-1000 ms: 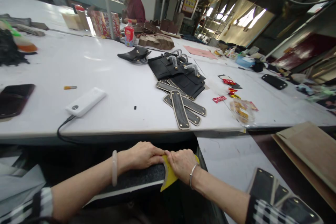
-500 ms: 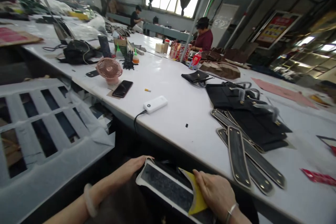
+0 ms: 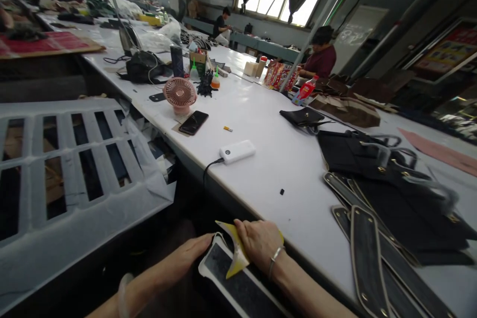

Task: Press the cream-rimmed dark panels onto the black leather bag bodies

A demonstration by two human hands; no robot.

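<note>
- Snugly, by the look of it, your right hand (image 3: pixel 261 243) is clamped on a curved yellow sheet (image 3: pixel 237 251); take that hand as the centre of the clock.
- Your left hand (image 3: pixel 188 256), at 9 o'clock, reaches its fingers to the upper end of a dark panel (image 3: pixel 242 290); you can't tell from this angle whether they pinch it or merely steady it.
- That panel, edged by a pale rim (image 3: pixel 204 269), runs from 9 o'clock round to 6, with the sheet bowed across it.
- If you press unevenly or twist your wrist, the sheet could buckle or skid, and its pointed corner might catch the rim. Should your left fingers slip, the panel could swing.
- Hidden from you: the part of the sheet under your palm, and whether its lower corner touches the panel. The bottom of the view cuts off the panel's near end; whatever supports it is lost in shadow.
- On the white worktable (image 3: pixel 257 189), a white power bank (image 3: pixel 240 151) lies between 11 and 12, a smartphone (image 3: pixel 194 123) at 11.
- Riveted black straps (image 3: pixel 368 258) overlap at 3 o'clock, some cut off; black handbags (image 3: pixel 402 218) behind them blur together, their number unclear.
</note>
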